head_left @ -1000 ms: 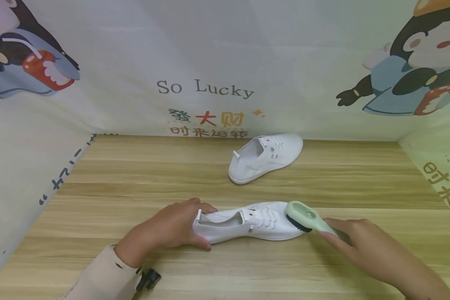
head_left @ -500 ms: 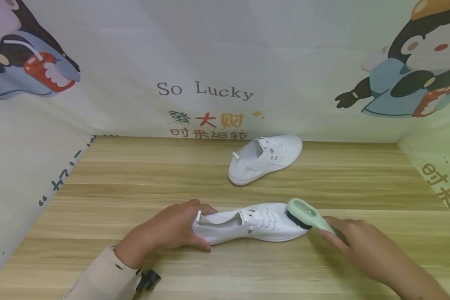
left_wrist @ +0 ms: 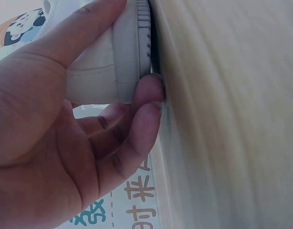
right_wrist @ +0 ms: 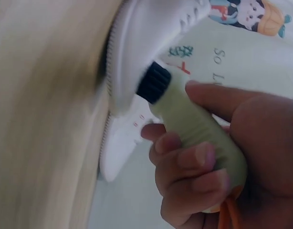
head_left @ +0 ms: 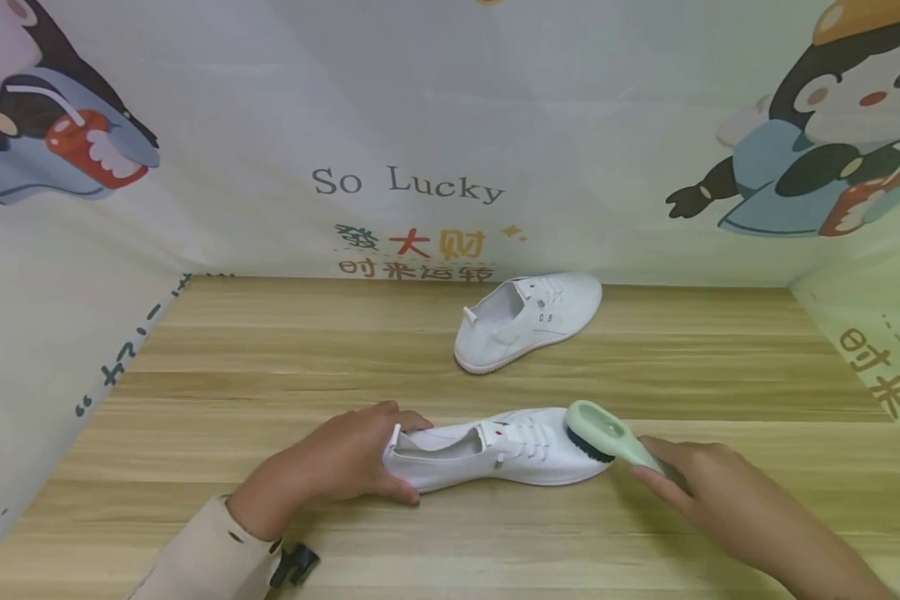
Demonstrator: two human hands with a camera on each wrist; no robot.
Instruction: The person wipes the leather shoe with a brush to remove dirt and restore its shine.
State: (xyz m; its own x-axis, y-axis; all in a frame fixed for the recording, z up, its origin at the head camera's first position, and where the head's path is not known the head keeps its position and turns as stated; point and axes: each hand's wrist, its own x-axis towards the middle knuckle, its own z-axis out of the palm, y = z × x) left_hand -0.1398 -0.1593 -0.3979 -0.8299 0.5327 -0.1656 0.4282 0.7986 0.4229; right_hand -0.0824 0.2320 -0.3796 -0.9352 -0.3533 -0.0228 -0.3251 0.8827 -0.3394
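A white lace-up shoe (head_left: 450, 471) lies lengthwise on the wooden surface, its toe pointing right. My left hand (head_left: 345, 454) grips its heel, thumb on the near side and fingers on the far side; the left wrist view shows the heel (left_wrist: 91, 86) between them. My right hand (head_left: 727, 492) holds a pale green brush (head_left: 600, 425) by its handle. Its dark bristles (right_wrist: 154, 82) rest against the shoe's toe. In the right wrist view the fingers curl round the handle (right_wrist: 204, 133), and an orange cord (right_wrist: 227, 214) hangs from its end.
A second white shoe (head_left: 528, 321) stands farther back, near the back wall, toe to the right. Printed white sheeting (head_left: 420, 100) encloses the wooden surface (head_left: 270, 350) at the back and sides. A small black object (head_left: 296, 565) sits beside the left sleeve (head_left: 210, 554).
The brush and right hand have shifted slightly over the toe, most recently a little left. My left hand keeps its grip on the heel. The whole head view has drifted slightly.
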